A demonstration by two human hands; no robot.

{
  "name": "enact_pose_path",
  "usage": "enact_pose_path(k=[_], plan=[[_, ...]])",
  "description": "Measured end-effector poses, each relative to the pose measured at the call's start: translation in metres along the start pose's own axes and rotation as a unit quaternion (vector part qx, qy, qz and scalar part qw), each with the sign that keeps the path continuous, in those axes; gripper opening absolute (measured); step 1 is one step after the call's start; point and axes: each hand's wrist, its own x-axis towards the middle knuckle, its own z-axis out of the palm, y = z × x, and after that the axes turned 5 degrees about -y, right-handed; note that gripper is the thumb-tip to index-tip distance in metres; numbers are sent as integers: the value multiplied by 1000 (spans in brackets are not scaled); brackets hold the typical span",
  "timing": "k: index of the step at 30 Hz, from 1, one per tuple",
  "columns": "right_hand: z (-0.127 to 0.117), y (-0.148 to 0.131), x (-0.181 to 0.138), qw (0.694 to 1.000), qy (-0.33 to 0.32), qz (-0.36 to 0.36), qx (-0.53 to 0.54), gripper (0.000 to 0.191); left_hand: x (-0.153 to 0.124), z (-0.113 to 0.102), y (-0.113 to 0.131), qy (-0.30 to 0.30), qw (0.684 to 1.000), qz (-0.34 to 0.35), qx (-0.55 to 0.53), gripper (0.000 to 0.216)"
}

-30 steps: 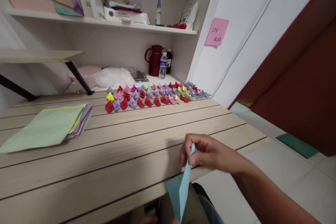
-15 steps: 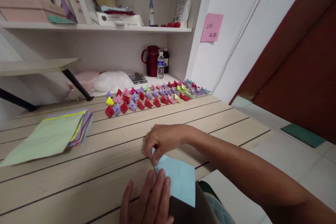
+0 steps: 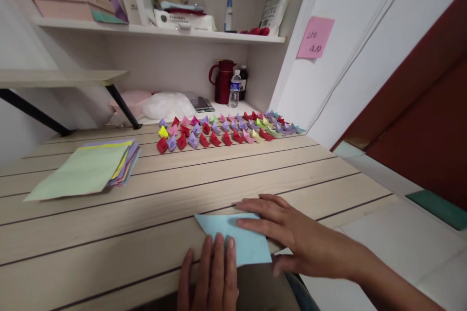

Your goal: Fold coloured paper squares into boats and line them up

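A light blue sheet of paper lies at the near edge of the wooden table, one pointed corner toward the left and its lower right part reaching past the edge. My left hand rests on its lower left part with fingers stretched out. Across the paper's upper right side lies my right hand, fingers spread and extended, the thumb apart below. Whether the sheet has a folded layer underneath is hard to make out.
Rows of small folded paper boats in several colours stand along the table's back. A stack of coloured paper lies at left, beside a small raised stand. Behind are a dark red jug and a water bottle.
My right hand has let go of the paper's upper left corner and moved right, opening flat over the sheet. The left hand stays on the paper. The view has shifted slightly.
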Motion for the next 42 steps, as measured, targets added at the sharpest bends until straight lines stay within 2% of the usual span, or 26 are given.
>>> enact_pose_path(k=[3,7,12,17,28,32,34,42], plan=[[14,-4,-1,999,37,10,-28,56,-1,-2,1,-14,1000,-8,-5,37],[13,-3,10,997,63,10,33,34,-3,-6,0,-37,999,5,-20,38],[10,-7,23,988,100,52,102,23,-3,-8,-1,-50,998,7,-34,37],[18,-11,38,979,127,114,111,14,-2,-5,0,-36,998,2,-53,34],[28,-10,48,969,152,181,73,19,-1,-10,-4,-41,994,-28,-97,33],[30,-9,48,970,156,180,55,19,1,-15,-11,-73,990,-44,-113,49],[30,-9,48,970,159,176,52,18,4,-17,-12,-80,991,-34,-104,53],[33,-7,48,965,177,188,51,15,10,-14,-3,-66,997,-32,-12,42]])
